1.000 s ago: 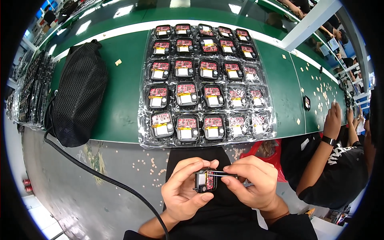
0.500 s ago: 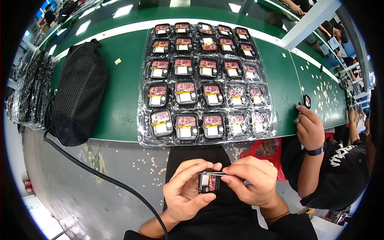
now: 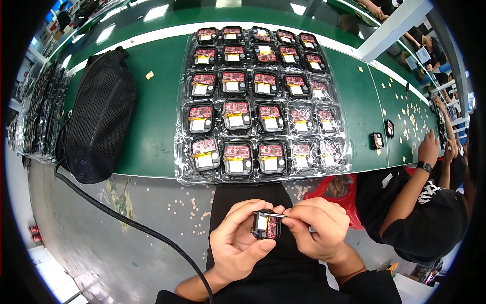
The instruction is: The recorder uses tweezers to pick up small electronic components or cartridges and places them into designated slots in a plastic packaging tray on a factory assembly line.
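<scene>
Above my lap, my left hand [image 3: 238,243] grips a small black watch-like housing [image 3: 259,230] by its edges, its open back facing up. Inside it show a red circuit board and a white battery. My right hand [image 3: 321,223] pinches metal tweezers [image 3: 277,215], whose tips reach into the housing near the battery and board. Whether the tips hold anything is too small to tell. Beyond my hands lies a clear plastic tray [image 3: 230,180] with rows of similar housings, boards and batteries uppermost. Some pockets at its right show housings through the clear plastic.
A black mesh bag [image 3: 104,116] lies left on the green table [image 3: 154,126], beside stacked clear trays [image 3: 40,116]. A black cable [image 3: 136,228] crosses at left. Two loose housings [image 3: 376,141] sit right, near a co-worker [image 3: 425,218]. A red bag [image 3: 336,195] hangs below the table edge.
The housing in my left hand has tilted slightly, with the tweezers still over it. The co-worker at right has set a housing on the table and moved that hand away to the right.
</scene>
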The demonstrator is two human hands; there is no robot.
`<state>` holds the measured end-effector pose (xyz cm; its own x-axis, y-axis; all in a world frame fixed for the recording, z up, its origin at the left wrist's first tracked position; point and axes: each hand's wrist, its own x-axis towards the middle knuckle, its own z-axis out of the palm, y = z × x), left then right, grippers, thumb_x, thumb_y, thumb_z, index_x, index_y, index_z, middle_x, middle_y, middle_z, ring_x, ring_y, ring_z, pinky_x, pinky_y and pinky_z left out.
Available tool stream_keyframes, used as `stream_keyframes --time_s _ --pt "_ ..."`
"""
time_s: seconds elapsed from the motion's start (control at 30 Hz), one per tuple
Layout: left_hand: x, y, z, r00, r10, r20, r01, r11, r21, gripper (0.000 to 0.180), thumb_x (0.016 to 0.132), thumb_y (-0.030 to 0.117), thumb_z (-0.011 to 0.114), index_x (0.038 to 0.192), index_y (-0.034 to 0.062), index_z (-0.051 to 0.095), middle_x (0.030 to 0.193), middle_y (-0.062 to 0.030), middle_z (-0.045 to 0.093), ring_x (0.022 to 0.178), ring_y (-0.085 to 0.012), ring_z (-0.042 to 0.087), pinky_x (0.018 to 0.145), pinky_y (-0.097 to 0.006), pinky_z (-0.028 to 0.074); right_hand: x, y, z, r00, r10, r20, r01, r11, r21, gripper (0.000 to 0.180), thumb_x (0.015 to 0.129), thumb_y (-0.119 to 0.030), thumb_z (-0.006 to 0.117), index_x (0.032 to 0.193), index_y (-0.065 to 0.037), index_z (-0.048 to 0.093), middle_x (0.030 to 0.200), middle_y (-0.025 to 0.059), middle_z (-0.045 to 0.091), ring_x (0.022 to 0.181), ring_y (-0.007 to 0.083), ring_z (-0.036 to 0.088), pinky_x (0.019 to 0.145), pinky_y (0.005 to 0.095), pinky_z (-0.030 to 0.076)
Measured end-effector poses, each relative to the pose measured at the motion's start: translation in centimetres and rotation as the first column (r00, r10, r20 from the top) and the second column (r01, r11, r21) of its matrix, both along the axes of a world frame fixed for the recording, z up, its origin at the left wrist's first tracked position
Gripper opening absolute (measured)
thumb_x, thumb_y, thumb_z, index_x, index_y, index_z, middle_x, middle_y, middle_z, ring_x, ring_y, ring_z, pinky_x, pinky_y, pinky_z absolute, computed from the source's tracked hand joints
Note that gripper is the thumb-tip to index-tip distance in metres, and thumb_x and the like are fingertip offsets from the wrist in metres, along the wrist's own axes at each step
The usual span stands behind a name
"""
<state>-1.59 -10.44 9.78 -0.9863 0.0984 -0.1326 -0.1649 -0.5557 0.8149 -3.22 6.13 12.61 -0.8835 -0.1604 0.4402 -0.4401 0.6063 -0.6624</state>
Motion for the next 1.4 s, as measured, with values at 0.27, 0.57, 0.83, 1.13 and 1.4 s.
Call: stream_keyframes --time_s 0.27,0.57,0.83,1.13,1.4 --pt "-0.1 -1.2 -0.7 0.978 -0.126 -0.168 0.143 0.985 0.093 0.058 0.086 -0.005 0.074 0.137 -0.0106 0.047 0.134 -0.0196 0.049 0.126 -0.0353 0.057 0.108 -0.043 0.048 0.0 0.0 -0.2 0.998 0.025 -0.053 -0.024 1.0 0.017 0.017 0.075 -0.006 0.083 0.087 -0.003 0.071 0.077 0.0067 0.068 0.06 0.0199 0.067 0.049 0.0294 0.05" --pt "-0.4 -1.5 -0.6 0.985 -0.136 -0.111 0.147 0.984 0.104 0.059 0.086 -0.005 0.073 0.138 -0.0102 0.047 0.134 -0.019 0.049 0.127 -0.0334 0.057 0.107 -0.041 0.048 0.0 -0.4 0.8 0.984 0.006 0.18 0.009 0.997 -0.08 0.016 0.077 -0.002 0.08 0.089 -0.002 0.07 0.079 0.0084 0.068 0.061 0.0201 0.066 0.049 0.0293 0.05" --pt "-0.6 -1.6 -0.7 0.973 -0.174 -0.152 0.188 0.979 0.085 0.058 0.086 -0.007 0.072 0.139 -0.0099 0.046 0.134 -0.0182 0.048 0.128 -0.0338 0.056 0.108 -0.041 0.047 -0.3 0.2 1.4 0.988 0.032 0.154 -0.034 0.999 0.006 0.018 0.075 -0.001 0.08 0.088 -0.001 0.069 0.077 0.0083 0.068 0.061 0.021 0.066 0.049 0.0305 0.05" --pt "0.0 -0.4 0.0 0.996 -0.035 0.083 0.028 0.996 0.08 0.067 0.083 0.025 0.084 0.13 -0.01 0.05 0.121 -0.0197 0.06 0.114 -0.0341 0.066 0.101 -0.043 0.052 0.0 -0.1 0.6 0.994 0.033 0.102 -0.038 0.998 0.041 0.014 0.077 -0.001 0.078 0.087 -0.001 0.068 0.077 0.0087 0.068 0.059 0.0208 0.065 0.047 0.0299 0.048" --pt "0.3 -0.9 -0.6 0.994 -0.105 -0.039 0.11 0.979 0.171 0.055 0.088 -0.004 0.073 0.136 -0.0097 0.047 0.131 -0.0163 0.052 0.128 -0.0328 0.057 0.106 -0.04 0.049 0.1 -0.3 0.2 0.998 0.025 0.057 -0.027 0.999 0.042 0.013 0.078 -0.001 0.078 0.087 -0.001 0.068 0.077 0.0091 0.068 0.057 0.0209 0.065 0.046 0.0297 0.048"
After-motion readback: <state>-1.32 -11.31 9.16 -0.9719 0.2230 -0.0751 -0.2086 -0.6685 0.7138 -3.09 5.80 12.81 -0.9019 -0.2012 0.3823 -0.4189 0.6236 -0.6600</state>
